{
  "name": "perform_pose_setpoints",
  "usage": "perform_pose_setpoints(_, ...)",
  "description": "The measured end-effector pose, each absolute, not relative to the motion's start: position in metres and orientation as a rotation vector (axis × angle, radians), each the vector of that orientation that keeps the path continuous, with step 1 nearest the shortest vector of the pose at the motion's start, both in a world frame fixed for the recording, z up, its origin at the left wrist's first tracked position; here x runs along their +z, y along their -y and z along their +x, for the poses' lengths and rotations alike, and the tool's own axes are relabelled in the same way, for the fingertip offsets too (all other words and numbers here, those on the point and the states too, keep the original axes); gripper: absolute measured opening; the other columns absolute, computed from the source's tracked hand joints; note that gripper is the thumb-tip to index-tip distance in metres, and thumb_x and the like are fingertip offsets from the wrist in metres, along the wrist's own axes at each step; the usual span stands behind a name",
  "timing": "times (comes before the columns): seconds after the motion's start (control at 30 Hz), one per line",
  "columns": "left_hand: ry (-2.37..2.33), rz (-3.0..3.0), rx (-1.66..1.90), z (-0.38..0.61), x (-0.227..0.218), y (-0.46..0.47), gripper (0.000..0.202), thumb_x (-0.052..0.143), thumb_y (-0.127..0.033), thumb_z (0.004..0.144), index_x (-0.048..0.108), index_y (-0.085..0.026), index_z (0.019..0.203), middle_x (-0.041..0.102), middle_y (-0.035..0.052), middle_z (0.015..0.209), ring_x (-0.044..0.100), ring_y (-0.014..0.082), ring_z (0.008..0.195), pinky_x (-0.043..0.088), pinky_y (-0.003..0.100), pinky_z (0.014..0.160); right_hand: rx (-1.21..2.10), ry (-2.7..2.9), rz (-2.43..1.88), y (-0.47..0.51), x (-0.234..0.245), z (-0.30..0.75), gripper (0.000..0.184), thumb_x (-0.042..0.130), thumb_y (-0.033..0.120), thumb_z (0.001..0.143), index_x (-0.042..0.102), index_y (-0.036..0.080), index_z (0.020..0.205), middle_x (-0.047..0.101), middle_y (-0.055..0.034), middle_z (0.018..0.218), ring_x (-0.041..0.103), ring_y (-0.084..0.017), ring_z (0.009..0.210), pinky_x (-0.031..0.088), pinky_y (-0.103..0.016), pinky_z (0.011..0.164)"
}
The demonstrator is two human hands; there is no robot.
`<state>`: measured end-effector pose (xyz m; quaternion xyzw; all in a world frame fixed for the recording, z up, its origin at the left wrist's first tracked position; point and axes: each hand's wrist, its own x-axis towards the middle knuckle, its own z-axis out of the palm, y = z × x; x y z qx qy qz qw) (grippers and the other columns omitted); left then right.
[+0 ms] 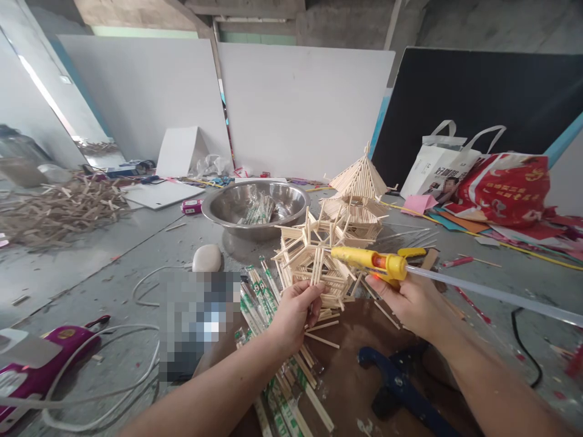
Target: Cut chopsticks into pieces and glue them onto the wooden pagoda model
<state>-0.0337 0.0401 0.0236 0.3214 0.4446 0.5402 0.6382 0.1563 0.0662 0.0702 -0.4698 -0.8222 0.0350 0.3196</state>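
Now, left hand point(303, 303): I see upright sticks point(317, 267) pinched, stick frame point(339, 286) just beyond.
Right hand point(412, 300): gripping the glue gun point(359, 258).
Nozzle point(336, 252): pointing left, just beside the sticks' tops.

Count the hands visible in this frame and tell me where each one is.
2: the left hand at centre, pinching light wooden sticks, and the right hand to its right, gripping the yellow glue gun. No other hand shows.

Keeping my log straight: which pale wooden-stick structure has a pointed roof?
The farther pale wooden-stick structure; the nearer one, at the left hand, has no peak.
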Motion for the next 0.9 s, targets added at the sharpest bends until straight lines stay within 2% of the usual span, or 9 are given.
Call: perform_pose_setpoints(0.9,-1.030,0.748,1.218,-0.0341,0.0243,-0.0401,0.021,0.061,-0.033,0.062,0.052,-0.015,0.063,0.036,-0.0077,0.037,0.029,0.0035,0.031,0.015,0.018,0.032,0.142,2.142,-1.203,-0.0659,0.0715,0.1503,0.030,0.038,0.041,0.081,0.053,0.019,0.095,0.064,-0.0077,0.088,0.059,-0.022,0.086,0.047,-0.030,0.071)
